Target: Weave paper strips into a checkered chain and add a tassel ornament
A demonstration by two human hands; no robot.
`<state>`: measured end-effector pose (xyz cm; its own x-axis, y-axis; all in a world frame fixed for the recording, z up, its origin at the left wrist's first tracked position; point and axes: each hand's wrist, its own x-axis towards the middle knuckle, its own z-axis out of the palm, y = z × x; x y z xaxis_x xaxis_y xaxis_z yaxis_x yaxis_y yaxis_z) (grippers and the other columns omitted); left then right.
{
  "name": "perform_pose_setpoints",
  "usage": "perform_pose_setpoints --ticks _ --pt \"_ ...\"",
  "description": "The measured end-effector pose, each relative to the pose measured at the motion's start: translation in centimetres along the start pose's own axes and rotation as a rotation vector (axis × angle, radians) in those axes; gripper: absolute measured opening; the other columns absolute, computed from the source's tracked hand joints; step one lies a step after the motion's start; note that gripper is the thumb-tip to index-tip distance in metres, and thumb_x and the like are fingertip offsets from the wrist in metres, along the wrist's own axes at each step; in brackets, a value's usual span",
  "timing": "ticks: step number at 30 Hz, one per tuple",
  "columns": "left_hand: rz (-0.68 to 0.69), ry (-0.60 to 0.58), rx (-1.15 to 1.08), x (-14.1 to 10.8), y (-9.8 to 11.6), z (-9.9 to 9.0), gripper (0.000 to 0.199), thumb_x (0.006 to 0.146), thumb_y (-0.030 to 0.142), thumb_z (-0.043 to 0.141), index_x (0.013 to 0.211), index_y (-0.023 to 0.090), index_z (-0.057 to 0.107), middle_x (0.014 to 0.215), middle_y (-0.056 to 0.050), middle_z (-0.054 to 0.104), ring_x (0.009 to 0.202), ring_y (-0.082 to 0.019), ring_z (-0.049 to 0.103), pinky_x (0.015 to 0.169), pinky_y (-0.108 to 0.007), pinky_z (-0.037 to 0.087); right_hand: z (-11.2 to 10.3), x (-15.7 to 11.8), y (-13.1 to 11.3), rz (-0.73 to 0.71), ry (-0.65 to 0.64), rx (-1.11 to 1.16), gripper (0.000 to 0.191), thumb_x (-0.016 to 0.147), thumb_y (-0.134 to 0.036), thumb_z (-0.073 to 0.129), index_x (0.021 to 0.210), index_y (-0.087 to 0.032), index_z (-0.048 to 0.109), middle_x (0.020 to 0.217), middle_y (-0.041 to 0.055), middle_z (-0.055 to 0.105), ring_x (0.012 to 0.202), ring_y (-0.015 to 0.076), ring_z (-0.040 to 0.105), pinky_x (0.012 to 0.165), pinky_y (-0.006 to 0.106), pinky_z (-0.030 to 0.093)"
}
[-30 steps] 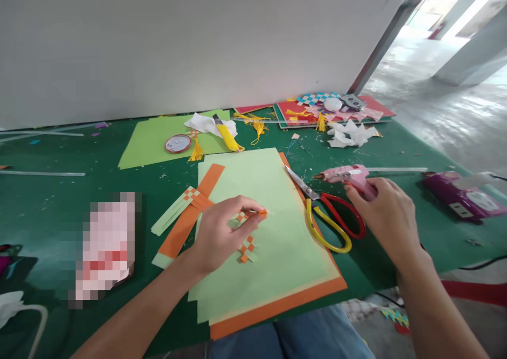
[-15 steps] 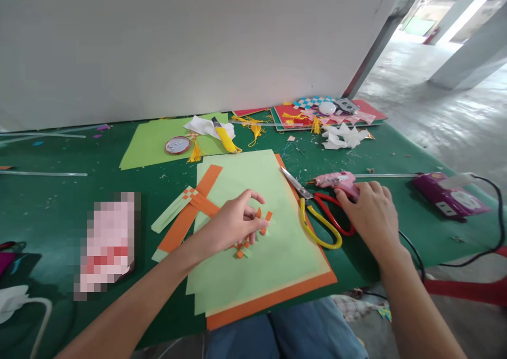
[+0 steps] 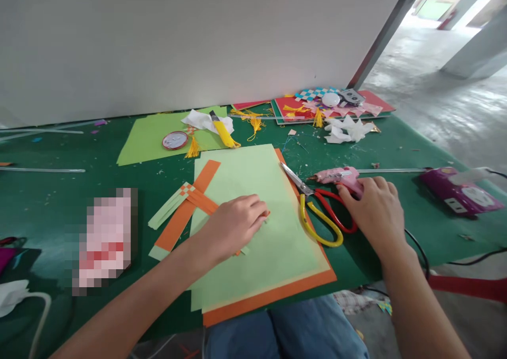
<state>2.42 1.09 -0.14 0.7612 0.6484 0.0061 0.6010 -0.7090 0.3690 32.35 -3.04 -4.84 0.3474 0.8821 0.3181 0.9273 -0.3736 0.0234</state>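
My left hand [image 3: 241, 221] is closed over the light green paper sheets [image 3: 293, 243], its fingertips pinched on a small orange paper piece [image 3: 268, 213]. More small woven orange and green paper lies mostly hidden beneath this hand. My right hand [image 3: 374, 211] wraps round the handle of a pink glue gun [image 3: 336, 175], which lies on the table with its nozzle pointing left. Scissors [image 3: 321, 211] with red and yellow handles lie half open between the hands, partly across the sheets. Left of my left hand, orange strips [image 3: 186, 211] and a woven green-and-orange strip [image 3: 168, 206] cross each other.
Behind the sheets are a yellow cutter knife [image 3: 224, 129], a round tin [image 3: 175, 140] and yellow-green paper [image 3: 138, 137]. White tissue [image 3: 350, 130] lies at the back right. A purple box [image 3: 459, 192] stands right, near a black cable [image 3: 420, 251]. A blurred pink object [image 3: 105, 237] lies left.
My left hand has turned palm down and closed its fingers on the small orange paper. My right hand stays at the glue gun. The camera view has shifted slightly.
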Motion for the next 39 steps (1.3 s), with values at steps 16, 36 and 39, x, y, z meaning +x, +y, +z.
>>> perform_pose_setpoints --ticks 16,36,39 --pt "-0.089 0.002 -0.087 0.5 0.0 0.5 0.011 0.090 0.020 0.052 0.081 0.019 0.059 0.083 0.002 0.059 0.070 -0.012 0.056 0.061 -0.025 0.037 -0.2 -0.1 -0.2 0.037 -0.014 0.011 0.048 0.086 -0.048 0.050 0.106 -0.007 0.065 0.101 0.0178 0.063 0.097 0.0333 0.054 0.089 0.042 0.045" --pt "-0.165 -0.007 -0.166 1.0 0.0 -0.4 0.022 0.094 0.026 0.050 0.078 0.018 0.063 0.074 0.001 0.060 0.068 -0.012 0.055 0.061 -0.025 0.037 -0.1 -0.1 0.0 0.026 0.016 0.031 0.048 0.086 -0.048 0.049 0.106 -0.007 0.064 0.099 0.0171 0.062 0.094 0.0319 0.053 0.089 0.041 0.044" --pt "-0.159 0.015 -0.169 1.0 -0.3 -0.2 0.021 0.094 0.023 0.049 0.078 0.018 0.062 0.073 0.001 0.060 0.065 -0.011 0.054 0.060 -0.025 0.037 -0.1 -0.2 -0.1 0.029 0.020 0.034 0.048 0.086 -0.048 0.049 0.106 -0.008 0.064 0.100 0.0169 0.062 0.094 0.0316 0.053 0.089 0.041 0.044"
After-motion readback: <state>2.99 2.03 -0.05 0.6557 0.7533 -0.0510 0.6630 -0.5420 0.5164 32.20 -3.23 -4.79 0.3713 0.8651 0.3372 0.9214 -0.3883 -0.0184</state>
